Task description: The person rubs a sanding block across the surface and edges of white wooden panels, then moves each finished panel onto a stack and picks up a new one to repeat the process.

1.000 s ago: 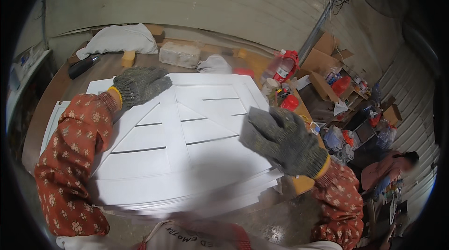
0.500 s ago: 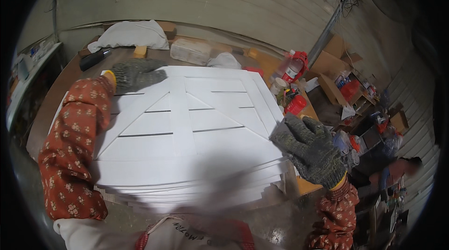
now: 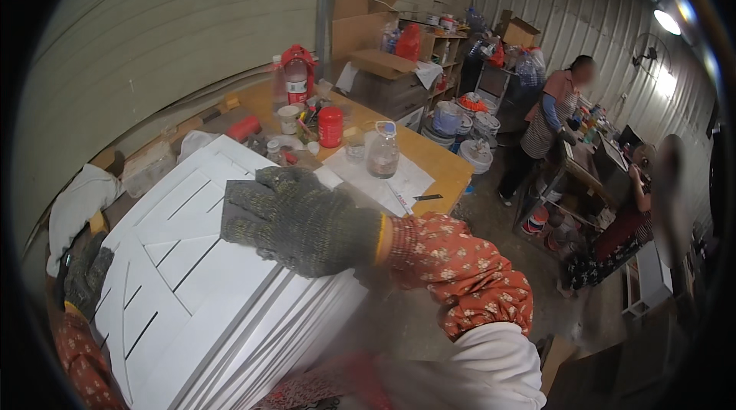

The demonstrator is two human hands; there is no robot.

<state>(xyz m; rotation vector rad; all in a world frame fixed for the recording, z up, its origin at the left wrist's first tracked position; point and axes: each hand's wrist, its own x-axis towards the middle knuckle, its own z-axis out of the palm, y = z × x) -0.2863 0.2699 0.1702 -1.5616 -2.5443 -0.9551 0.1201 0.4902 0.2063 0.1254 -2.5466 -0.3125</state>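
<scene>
A white slatted panel [image 3: 165, 237] with diagonal and cross strips lies on top of a stack of similar white panels [image 3: 284, 326]. My right hand [image 3: 307, 222], in a grey knitted glove with a yellow cuff, presses a dark grey piece of sandpaper [image 3: 236, 203] against the right part of the top panel. Its fingers lie over the sheet and partly hide it. At the panel's left edge rests my left hand [image 3: 88, 276], gloved the same way, fingers stretched out and holding nothing that I can see.
Past the panels, a wooden table [image 3: 448, 168] carries a clear jug [image 3: 382, 151], a red container [image 3: 330, 126], a bottle [image 3: 297, 80] and a knife [image 3: 428, 197]. A white cloth bag [image 3: 84, 207] lies far left. Two people work at right, one standing [image 3: 548, 115].
My view has swung to the right, bringing the table and two people into sight. The right hand, with the sandpaper, now lies farther onto the panel. My left hand remains near its edge.
</scene>
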